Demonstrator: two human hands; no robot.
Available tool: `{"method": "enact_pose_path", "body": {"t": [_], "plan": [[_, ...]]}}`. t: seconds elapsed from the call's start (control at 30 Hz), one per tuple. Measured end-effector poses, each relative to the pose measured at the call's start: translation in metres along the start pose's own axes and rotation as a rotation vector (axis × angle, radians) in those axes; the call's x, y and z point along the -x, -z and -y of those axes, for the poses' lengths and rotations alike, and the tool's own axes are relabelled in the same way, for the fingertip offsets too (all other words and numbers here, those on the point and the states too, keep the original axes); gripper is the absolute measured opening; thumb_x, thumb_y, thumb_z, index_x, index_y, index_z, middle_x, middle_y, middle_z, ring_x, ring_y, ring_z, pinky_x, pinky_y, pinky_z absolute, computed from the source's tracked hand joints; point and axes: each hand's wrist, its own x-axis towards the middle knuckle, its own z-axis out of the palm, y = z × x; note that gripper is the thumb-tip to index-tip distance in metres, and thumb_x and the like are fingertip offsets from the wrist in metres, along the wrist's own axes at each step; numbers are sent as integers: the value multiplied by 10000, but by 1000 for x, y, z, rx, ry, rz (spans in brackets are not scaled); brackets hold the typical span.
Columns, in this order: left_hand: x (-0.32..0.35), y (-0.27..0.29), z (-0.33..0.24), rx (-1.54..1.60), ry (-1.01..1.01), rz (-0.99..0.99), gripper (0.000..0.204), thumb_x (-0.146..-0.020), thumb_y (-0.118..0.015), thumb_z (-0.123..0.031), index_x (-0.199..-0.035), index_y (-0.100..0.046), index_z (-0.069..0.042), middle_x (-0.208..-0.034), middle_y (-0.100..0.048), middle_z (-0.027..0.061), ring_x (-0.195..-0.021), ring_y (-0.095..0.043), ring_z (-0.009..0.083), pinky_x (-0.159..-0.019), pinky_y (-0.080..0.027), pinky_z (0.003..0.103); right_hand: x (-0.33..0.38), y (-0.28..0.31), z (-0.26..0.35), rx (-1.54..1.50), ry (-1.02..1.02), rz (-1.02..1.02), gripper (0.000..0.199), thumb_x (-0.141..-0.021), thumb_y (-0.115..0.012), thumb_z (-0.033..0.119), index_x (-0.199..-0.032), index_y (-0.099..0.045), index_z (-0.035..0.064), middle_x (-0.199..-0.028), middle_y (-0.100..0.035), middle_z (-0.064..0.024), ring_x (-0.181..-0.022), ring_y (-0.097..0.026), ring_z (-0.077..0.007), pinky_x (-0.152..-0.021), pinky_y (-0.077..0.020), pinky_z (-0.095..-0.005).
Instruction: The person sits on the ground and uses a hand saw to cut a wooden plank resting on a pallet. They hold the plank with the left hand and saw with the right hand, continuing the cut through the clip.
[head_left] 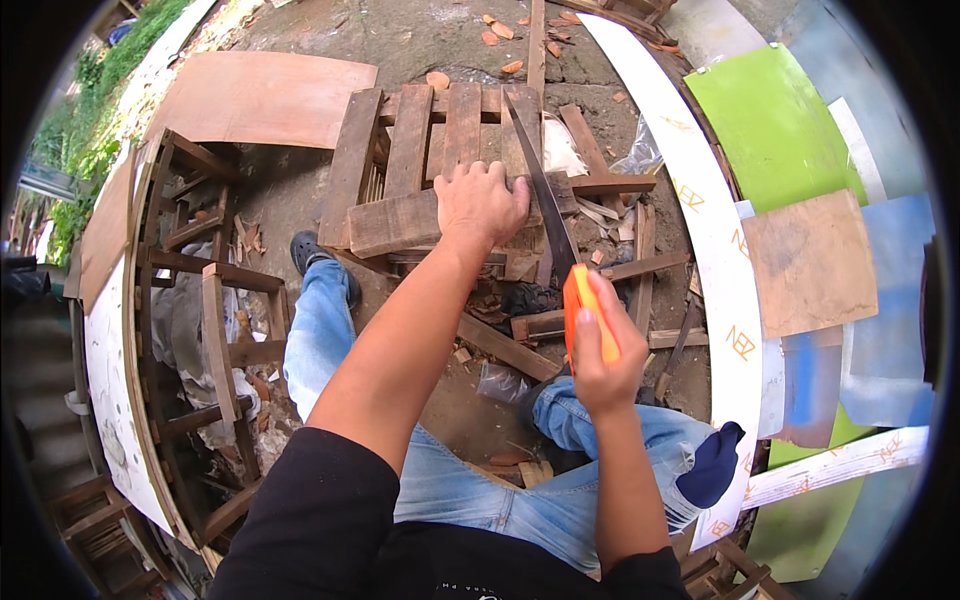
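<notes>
In my right hand (605,355) is the orange handle of a hand saw (545,195). Its long dark blade points away from me and lies against the right part of a rough wooden board (390,222). That board rests crosswise on a slatted wooden pallet (408,140). My left hand (482,205) presses on the board from above, just left of the blade, with fingers stretched over its far edge. Whether the teeth are inside the wood I cannot tell.
Loose wood pieces (640,265) and scraps litter the ground right of the pallet. A wooden frame (215,290) stands at my left. Beyond it lies a brown plywood sheet (265,100). A curved white panel (735,350) borders the right side, with green sheets (775,115) past it.
</notes>
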Motion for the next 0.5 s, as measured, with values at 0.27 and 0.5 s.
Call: {"method": "enact_pose_path", "body": {"t": [0.27, 0.5], "plan": [[5, -5, 0, 2, 7, 5, 471, -1012, -454, -461, -1161, -698, -88, -1218, -687, 117, -1230, -587, 289, -1040, -391, 503, 97, 60, 31, -26, -92, 66, 446, -951, -579, 114, -1324, -597, -130, -1182, -715, -253, -1076, -712, -279, -955, -535, -353], [9, -1, 3, 3, 8, -45, 485, -1002, -471, -476, -1159, -687, -71, -1189, -695, 140, -1189, -612, 308, -1005, -420, 516, -21, -20, -4, -17, 12, 31, 402, -989, -584, 78, -1357, -602, -83, -1252, -707, -218, -1162, -674, -231, -1002, -508, -323]]}}
